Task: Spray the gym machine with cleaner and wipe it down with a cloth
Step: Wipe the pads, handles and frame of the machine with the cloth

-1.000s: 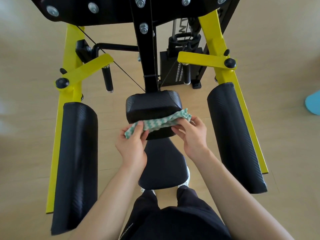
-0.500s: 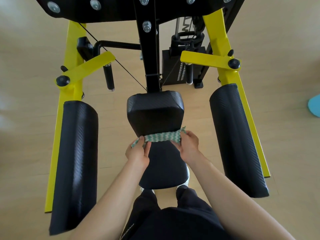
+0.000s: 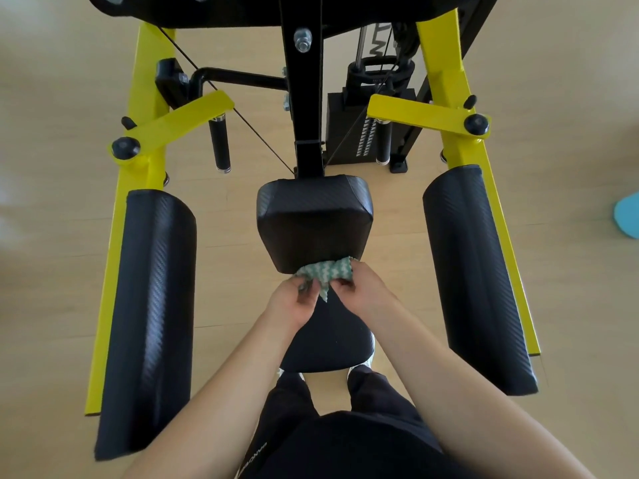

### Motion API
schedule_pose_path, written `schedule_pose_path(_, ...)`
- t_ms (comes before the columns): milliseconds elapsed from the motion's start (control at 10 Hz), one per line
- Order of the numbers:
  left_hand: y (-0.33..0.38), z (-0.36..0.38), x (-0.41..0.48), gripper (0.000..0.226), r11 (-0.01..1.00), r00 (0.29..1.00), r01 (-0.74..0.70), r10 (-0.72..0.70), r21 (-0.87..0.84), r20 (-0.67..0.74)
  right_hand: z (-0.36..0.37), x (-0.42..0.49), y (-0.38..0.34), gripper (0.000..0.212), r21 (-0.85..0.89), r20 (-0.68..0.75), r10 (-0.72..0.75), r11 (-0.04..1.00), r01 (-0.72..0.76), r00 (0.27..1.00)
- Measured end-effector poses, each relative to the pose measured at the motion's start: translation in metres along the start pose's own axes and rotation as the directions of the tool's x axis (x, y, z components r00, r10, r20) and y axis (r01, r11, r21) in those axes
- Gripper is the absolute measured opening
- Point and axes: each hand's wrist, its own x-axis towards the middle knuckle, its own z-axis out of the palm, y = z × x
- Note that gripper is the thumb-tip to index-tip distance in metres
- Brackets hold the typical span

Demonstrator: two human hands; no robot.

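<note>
Frame centre: left hand (image 3: 294, 302), right hand (image 3: 363, 292) both pinch bunched cloth (image 3: 326, 273) at pad (image 3: 314, 223) edge; wadded, I'd likely miss patches.

Both bare forearms stretch forward and close in on one spot, just under the near edge of the black pad (image 3: 314, 219). The left hand (image 3: 292, 302) sits below that edge, a little left of the pad's middle, back of the hand up and fingers curled in, pinching a green-and-white cloth (image 3: 328, 271). The right hand (image 3: 361, 292) is just beside it, under the pad's near right corner, its fingers likewise curled into the cloth. The fingertips of the two hands face each other and are nearly touching, with the cloth bunched between them against the pad's lower edge. Both wrists look fairly straight.
</note>
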Motion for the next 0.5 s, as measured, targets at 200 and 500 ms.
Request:
schedule_pose_path(200,0.019,-0.004,-0.044,0.026,0.977,0.968,-0.194,0.205,-0.089,0.146,0.011,-0.052,-0.035,0.009,0.483,-0.093,-0.044,0.871,0.084,0.995)
schedule_pose_path(500,0.047,0.008,-0.111,0.023,0.883,0.838,-0.45,0.469,-0.132,0.28,0.026,-0.105,-0.07,0.023,0.032,-0.313,-0.56,0.802,0.597,0.768)
